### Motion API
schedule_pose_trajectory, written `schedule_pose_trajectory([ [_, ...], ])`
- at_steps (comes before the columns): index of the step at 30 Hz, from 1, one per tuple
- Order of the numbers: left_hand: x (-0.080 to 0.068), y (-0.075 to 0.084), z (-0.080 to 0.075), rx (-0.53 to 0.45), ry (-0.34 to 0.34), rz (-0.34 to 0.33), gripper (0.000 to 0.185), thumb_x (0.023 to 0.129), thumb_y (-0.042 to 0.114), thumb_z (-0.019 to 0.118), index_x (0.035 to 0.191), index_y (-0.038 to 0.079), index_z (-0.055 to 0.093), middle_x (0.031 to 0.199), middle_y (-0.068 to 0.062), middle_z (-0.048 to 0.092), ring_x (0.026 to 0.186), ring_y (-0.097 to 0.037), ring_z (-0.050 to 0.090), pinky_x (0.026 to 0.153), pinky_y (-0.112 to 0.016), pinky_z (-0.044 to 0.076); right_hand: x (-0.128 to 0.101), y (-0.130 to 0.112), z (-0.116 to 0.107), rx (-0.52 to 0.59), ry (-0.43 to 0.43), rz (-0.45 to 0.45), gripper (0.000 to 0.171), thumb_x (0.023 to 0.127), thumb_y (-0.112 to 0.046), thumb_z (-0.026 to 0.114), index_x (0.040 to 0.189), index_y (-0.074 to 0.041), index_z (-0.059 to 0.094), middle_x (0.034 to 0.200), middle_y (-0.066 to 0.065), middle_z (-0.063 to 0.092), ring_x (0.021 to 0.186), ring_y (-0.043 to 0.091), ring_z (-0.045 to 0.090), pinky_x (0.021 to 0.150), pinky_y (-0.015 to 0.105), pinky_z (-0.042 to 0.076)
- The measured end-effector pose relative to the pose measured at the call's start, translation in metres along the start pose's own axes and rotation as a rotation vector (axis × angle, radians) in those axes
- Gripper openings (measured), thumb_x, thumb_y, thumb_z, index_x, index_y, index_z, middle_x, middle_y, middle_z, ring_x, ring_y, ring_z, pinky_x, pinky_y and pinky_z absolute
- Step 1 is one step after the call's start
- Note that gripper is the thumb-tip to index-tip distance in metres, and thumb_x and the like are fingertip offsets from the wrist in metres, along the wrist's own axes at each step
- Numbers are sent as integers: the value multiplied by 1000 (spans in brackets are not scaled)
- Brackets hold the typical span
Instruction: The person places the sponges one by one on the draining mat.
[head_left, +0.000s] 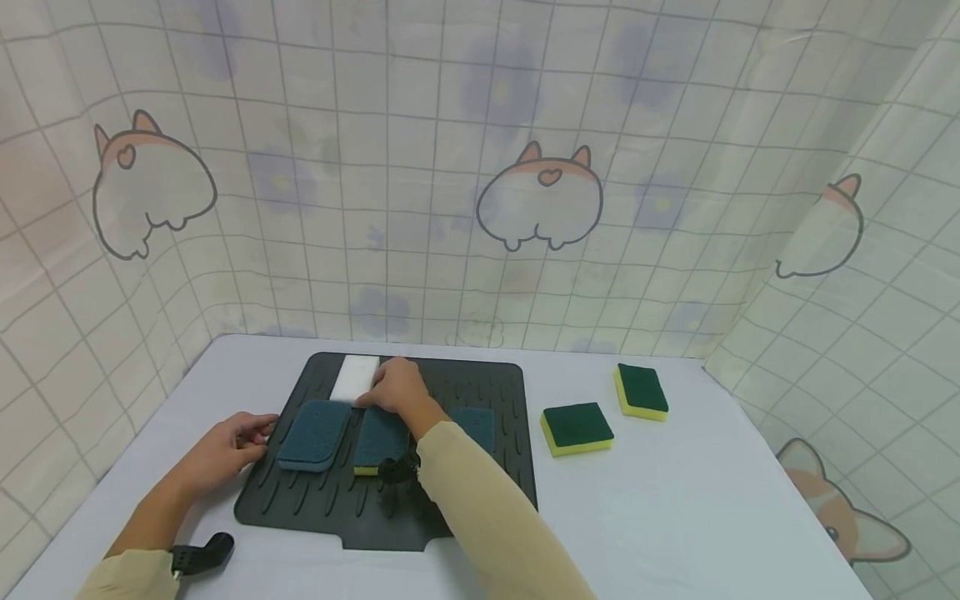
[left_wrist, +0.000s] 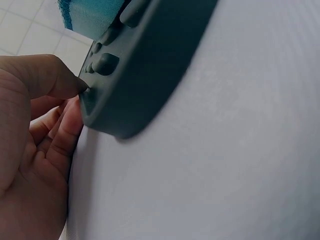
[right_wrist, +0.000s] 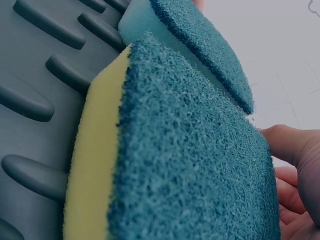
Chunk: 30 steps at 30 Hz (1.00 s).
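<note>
A dark grey ridged dish drying mat [head_left: 465,379] lies on the white table, and my left hand [head_left: 228,450] pinches its left edge. In the left wrist view the thumb [left_wrist: 60,80] presses the rim from above with fingers curled beside it. My right hand [head_left: 401,390] pinches the near right corner of a white sponge [head_left: 356,377] at the mat's back left. Just nearer lies a yellow sponge with a blue-green scouring top [head_left: 381,437], its far edge close to my right thumb [right_wrist: 282,142]. Left of it rests a blue sponge [head_left: 313,435].
Another blue-topped sponge [head_left: 476,425] sits on the mat, partly hidden by my right sleeve [head_left: 495,517]. Two green-and-yellow sponges, one nearer [head_left: 577,429] and one farther [head_left: 641,392], lie on the table to the right. A patterned curtain [head_left: 420,275] stands behind the table.
</note>
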<state>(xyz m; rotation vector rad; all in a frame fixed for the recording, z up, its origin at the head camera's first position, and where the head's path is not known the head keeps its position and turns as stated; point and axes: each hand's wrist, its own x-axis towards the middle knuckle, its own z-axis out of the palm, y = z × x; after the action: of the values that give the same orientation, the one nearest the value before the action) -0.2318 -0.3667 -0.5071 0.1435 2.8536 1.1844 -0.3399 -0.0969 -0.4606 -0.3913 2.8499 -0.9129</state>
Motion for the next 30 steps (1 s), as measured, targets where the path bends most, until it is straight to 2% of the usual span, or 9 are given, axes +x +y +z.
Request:
schedule_pose_trajectory([
  [5, 1, 0, 0, 5, 1, 6, 53, 92, 2, 59, 143, -9, 50, 122, -21, 60, 99, -25, 53, 67, -26, 47, 1, 4, -1, 35, -16, -11, 28, 81, -37, 86, 94, -13, 82, 90, -3, 73, 78, 14, 58, 64, 29, 48],
  [9, 2, 1, 0, 8, 0, 3, 53, 92, 2, 59, 143, -9, 50, 123, -22, 60, 99, -26, 53, 67, -26, 47, 0, 10, -4, 75, -26, 8, 41, 84, -39, 84, 114, -12, 78, 112, 1, 74, 96, 18, 67, 77, 34, 56],
  [13, 2, 2, 0, 11, -4, -5, 54, 92, 3, 59, 144, -9, 50, 125, -23, 59, 101, -27, 54, 69, -26, 48, 0, 16, -9, 78, -30, 2, 51, 87, -42, 80, 127, -11, 72, 127, 4, 71, 112, 21, 67, 89, 37, 57],
  [17, 2, 1, -1, 29, -1, -7, 54, 92, 3, 60, 144, -9, 50, 127, -24, 60, 102, -27, 55, 71, -25, 49, 0, 20, -16, 82, -30, -33, 50, 89, -41, 78, 128, -10, 72, 126, 5, 72, 105, 20, 69, 86, 36, 57],
  [22, 2, -1, -3, 40, -1, 9, 53, 92, 3, 61, 143, -9, 51, 126, -23, 61, 102, -25, 55, 73, -24, 50, -4, 22, -27, 150, -35, -57, 50, 89, -37, 79, 129, -7, 71, 117, 7, 75, 89, 16, 70, 81, 34, 58],
  [30, 1, -1, -2, 55, 7, 23, 53, 91, 3, 61, 142, -9, 53, 122, -21, 62, 99, -23, 55, 72, -23, 50, -16, 30, -44, 217, -60, -89, 53, 90, -36, 77, 132, -4, 68, 119, 8, 74, 98, 18, 71, 84, 34, 57],
])
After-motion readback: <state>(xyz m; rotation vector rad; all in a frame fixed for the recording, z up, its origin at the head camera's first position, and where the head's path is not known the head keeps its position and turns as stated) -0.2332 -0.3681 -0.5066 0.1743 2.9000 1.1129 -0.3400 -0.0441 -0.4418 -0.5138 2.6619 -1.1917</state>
